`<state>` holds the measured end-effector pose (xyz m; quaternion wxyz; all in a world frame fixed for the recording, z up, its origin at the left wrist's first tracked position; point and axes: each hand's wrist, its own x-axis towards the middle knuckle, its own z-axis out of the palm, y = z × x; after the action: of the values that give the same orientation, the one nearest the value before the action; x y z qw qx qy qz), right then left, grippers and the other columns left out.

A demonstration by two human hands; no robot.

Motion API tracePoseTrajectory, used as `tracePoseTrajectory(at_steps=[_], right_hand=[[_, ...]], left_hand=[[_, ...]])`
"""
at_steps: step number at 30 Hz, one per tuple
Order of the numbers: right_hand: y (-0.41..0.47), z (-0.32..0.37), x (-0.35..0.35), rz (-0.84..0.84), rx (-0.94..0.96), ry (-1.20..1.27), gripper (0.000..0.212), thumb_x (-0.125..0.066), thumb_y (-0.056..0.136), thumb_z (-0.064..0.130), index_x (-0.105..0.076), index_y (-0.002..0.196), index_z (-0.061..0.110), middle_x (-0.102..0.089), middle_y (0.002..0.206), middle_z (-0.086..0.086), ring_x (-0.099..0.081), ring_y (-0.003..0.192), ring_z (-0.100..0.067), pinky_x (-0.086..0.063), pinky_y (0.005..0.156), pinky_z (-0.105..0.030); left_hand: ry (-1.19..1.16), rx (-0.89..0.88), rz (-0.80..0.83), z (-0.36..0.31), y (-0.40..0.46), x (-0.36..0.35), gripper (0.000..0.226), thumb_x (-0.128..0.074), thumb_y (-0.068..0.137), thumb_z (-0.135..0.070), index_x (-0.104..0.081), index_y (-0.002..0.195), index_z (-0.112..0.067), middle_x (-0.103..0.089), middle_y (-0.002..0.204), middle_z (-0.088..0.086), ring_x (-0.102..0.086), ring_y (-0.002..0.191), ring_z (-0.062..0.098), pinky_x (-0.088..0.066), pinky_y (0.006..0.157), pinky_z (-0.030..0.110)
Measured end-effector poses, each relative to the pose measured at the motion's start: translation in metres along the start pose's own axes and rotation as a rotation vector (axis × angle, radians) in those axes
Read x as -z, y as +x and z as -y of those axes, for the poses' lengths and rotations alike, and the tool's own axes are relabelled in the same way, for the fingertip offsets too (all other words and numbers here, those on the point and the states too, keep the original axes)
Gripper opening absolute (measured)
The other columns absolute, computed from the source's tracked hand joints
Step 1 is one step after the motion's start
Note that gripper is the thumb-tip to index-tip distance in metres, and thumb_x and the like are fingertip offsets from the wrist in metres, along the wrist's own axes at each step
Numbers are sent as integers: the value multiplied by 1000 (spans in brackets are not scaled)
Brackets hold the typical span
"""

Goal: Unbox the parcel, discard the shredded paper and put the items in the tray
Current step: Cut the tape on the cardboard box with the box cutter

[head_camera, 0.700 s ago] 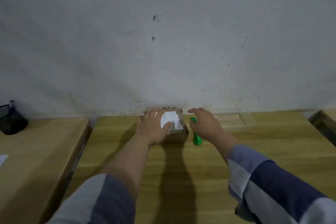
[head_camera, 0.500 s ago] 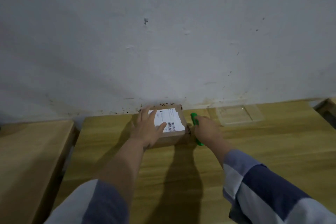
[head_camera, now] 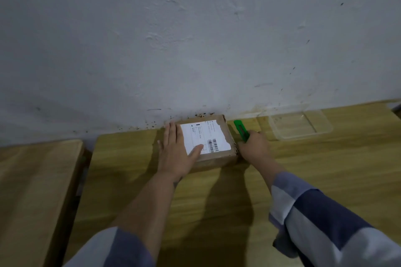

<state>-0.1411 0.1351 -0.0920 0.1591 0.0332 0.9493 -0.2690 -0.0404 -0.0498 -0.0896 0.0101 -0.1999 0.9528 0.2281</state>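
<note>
A small brown cardboard parcel [head_camera: 217,158] with a white shipping label lies closed on the wooden table, against the wall. My left hand [head_camera: 175,154] rests flat on its left half, fingers spread over the lid and the label's edge. My right hand [head_camera: 253,147] is closed around a green box cutter [head_camera: 240,130] and sits against the parcel's right side, at its near right corner; the cutter's far end points toward the wall. A clear plastic tray [head_camera: 300,124] stands to the right of the cutter, near the wall.
The grey, stained wall [head_camera: 195,39] rises straight behind the parcel. A second wooden table [head_camera: 32,191] stands to the left across a narrow gap. Bare wooden tabletop [head_camera: 325,169] stretches in front of the tray and toward me.
The view tilted and shifted, so a black object at far left left the frame. My right hand took hold of the green cutter and came against the parcel's right side. My left hand stayed on the lid.
</note>
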Motion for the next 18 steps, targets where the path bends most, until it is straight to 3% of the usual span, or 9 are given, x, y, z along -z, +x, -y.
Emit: tracePoseTrajectory(at_steps=[2, 4, 7, 9, 13, 18], right_hand=[[0, 9, 6, -3, -6, 116, 35, -55, 84, 22, -56, 116, 6, -57, 110, -17, -58, 81, -30, -46, 62, -31], [-1, 16, 9, 10, -12, 235, 30, -53, 86, 25, -59, 107, 6, -61, 93, -12, -56, 74, -25, -41, 55, -27], [-10, 21, 6, 54, 24, 298, 26, -54, 89, 29, -64, 104, 10, -64, 84, -8, -58, 73, -22, -45, 59, -29], [-16, 21, 1, 60, 33, 346, 31, -55, 90, 30, -66, 107, 8, -67, 87, -10, -62, 76, -24, -51, 63, -35], [-33, 15, 2, 23, 56, 365, 32, -57, 91, 27, -65, 109, 2, -70, 97, -19, -66, 86, -32, -55, 72, -44], [-66, -11, 19, 65, 57, 392, 30, -57, 91, 25, -66, 107, 1, -69, 91, -20, -58, 72, -26, -46, 60, -35]], left_hand=[[-42, 33, -10, -1, -1, 1, 97, -42, 88, -64, 10, 151, -14, 21, 159, 1, 23, 144, 17, 5, 119, 48], [-82, 70, -17, -3, -4, 4, 100, -46, 86, -65, 11, 151, -14, 23, 158, 0, 21, 145, 18, 3, 118, 47], [-216, 126, -21, -9, -9, 6, 100, -55, 86, -57, 9, 151, -16, 23, 158, -3, 1, 148, 23, -21, 116, 41], [-300, 146, -13, -16, -12, 9, 98, -59, 88, -48, 8, 152, -16, 22, 159, -2, -7, 147, 24, -28, 111, 35], [-328, 127, 8, -23, -20, 11, 98, -63, 87, -42, 4, 153, -14, 18, 160, 2, -1, 148, 23, -18, 115, 31], [-342, 136, 15, -35, -60, 5, 99, -64, 86, -43, 3, 152, -13, 17, 160, 2, 3, 148, 22, -16, 116, 32]])
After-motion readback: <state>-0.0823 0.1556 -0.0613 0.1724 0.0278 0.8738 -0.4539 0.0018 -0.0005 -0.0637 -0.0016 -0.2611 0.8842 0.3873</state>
